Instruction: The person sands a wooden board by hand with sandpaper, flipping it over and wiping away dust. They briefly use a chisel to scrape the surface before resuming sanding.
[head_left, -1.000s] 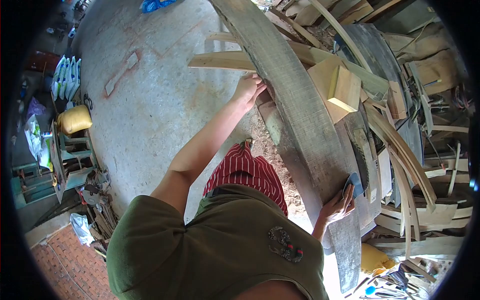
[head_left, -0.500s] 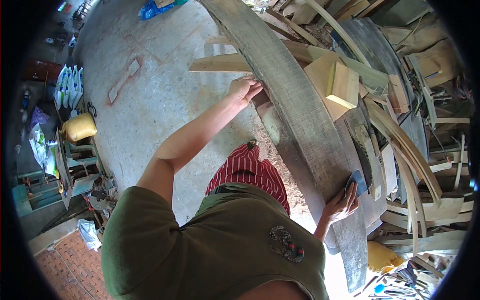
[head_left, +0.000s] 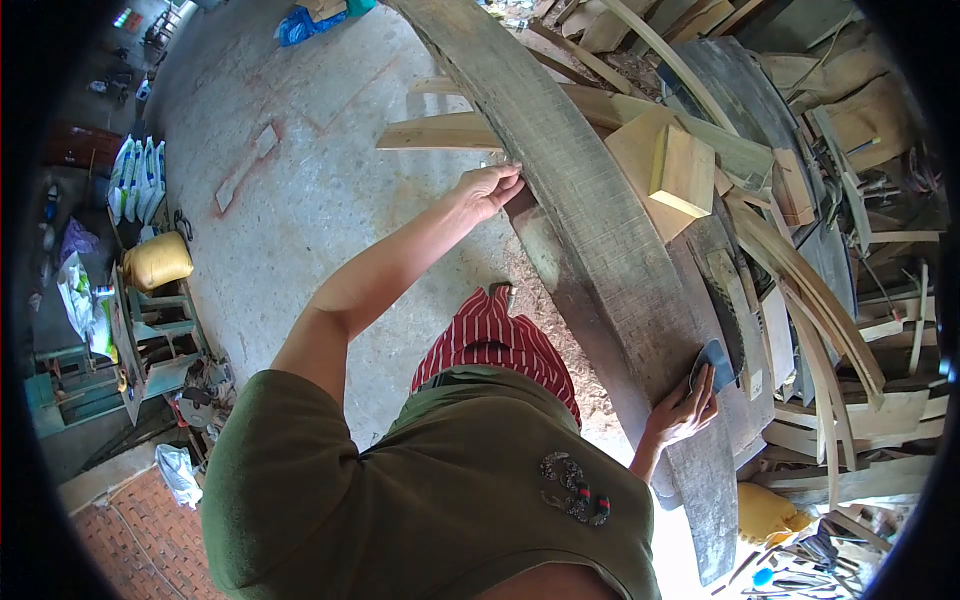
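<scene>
A long, curved, grey-brown board (head_left: 590, 200) runs from the top of the view down to the lower right. At its left edge, my left hand (head_left: 490, 190) is closed with thumb and fingertips together against the wood; anything between them is too small to make out. Farther down, my right hand (head_left: 683, 410) is closed round a flat dark blue-grey piece (head_left: 712, 366), which rests on the board's surface near its right edge. A pale wood block (head_left: 684, 170) sits on a flat wooden piece beyond the board.
Stacked curved planks and offcuts (head_left: 810, 310) crowd the right side. Concrete floor (head_left: 300, 200) lies on the left, with a yellow sack (head_left: 158, 260), white-green bags (head_left: 137, 178) and a teal frame (head_left: 165, 330) at the far left. Wood shavings (head_left: 560, 345) lie beside the board.
The view has shifted very slightly. Both hands keep nearly the same places on the board, and the dark piece stays in my right hand.
</scene>
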